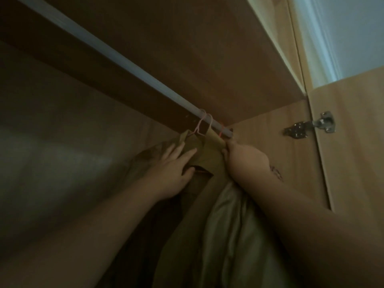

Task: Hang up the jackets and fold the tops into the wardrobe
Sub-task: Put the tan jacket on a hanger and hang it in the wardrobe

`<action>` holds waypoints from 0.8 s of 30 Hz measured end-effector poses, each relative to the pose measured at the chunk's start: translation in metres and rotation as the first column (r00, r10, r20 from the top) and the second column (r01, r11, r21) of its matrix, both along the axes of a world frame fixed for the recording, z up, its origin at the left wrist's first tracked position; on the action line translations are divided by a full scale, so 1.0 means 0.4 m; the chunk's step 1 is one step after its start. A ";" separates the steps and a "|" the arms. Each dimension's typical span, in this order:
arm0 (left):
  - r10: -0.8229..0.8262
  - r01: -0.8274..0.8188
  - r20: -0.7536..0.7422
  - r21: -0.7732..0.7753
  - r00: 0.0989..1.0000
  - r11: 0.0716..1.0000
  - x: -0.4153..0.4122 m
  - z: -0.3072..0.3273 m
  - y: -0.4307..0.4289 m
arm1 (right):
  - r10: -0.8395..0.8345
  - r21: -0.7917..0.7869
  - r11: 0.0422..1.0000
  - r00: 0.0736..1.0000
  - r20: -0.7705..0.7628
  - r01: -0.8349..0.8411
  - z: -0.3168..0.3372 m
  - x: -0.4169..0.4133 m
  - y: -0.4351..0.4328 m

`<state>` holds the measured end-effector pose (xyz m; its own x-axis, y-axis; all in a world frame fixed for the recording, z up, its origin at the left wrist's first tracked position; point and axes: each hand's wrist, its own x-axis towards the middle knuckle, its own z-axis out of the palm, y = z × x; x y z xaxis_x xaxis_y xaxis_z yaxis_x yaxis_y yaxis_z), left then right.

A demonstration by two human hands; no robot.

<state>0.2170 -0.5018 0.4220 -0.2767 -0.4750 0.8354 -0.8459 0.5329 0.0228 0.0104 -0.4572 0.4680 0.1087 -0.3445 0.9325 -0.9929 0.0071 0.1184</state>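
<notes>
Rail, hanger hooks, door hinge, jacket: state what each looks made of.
Rail: pale, smooth round bar with a dull sheen; probably metal, possibly coated.
Hanger hooks: thin bent pink wire, so likely coated metal or plastic.
Door hinge: bright reflective silver plates; plated steel by the look.
Jacket: matte khaki cloth, creased; the weave is not visible.

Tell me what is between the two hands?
The olive jacket collar lies between the left hand and right hand, below the pink hanger, in the head view.
</notes>
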 end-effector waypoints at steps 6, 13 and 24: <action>-0.049 0.051 0.027 -0.068 0.998 0.996 -0.104 -0.177 0.154 | -0.063 0.060 0.996 0.992 -0.110 0.070 -0.229 -0.133 0.120; -0.155 0.173 0.209 -0.072 0.966 0.982 -0.405 -0.478 0.366 | -0.231 0.227 0.946 0.973 -0.023 0.230 -0.601 -0.378 0.366; -0.578 0.437 0.267 0.440 0.771 0.785 -1.026 -1.090 0.922 | -0.589 0.565 0.715 0.790 0.171 0.411 -1.208 -0.841 1.192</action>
<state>-0.1932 -0.1328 -0.0142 -0.8079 -0.3988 0.4339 -0.4302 0.9023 0.0282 -0.3259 0.0194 -0.0152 -0.4804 -0.6608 0.5766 -0.8351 0.5456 -0.0705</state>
